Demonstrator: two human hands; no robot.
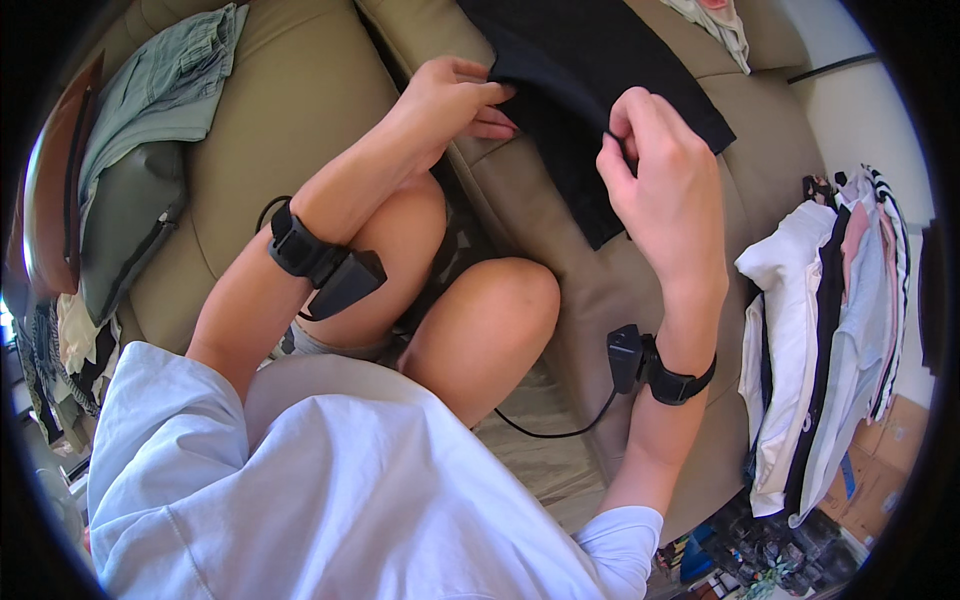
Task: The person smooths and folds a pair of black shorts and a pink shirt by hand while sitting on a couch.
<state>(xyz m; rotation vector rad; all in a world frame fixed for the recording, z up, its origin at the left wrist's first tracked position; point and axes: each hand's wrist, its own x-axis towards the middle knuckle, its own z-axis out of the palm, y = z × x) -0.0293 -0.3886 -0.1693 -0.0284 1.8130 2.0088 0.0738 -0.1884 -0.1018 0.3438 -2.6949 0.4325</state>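
Note:
Black trousers (pixel 570 60) lie spread over the tan leather sofa in front of me, one leg end near the seat edge and the other further right. My left hand (pixel 465 101) is at their left edge, its thumb and fingertips on the cloth and its lower fingers spread apart. With bent fingers and thumb, my right hand (pixel 660 165) pinches a fold of the same cloth. Between the two hands the fabric is lifted into a ridge. Part of the right hand's grip is hidden behind its knuckles.
A tan sofa section (pixel 300 97) stands at left, bearing folded grey-green trousers (pixel 161 97), a dark green cushion (pixel 135 217) and a brown cushion (pixel 64 187). Several garments (pixel 795 315) are draped at right, above cardboard boxes (pixel 885 465). A cable (pixel 555 435) hangs from my right wrist strap.

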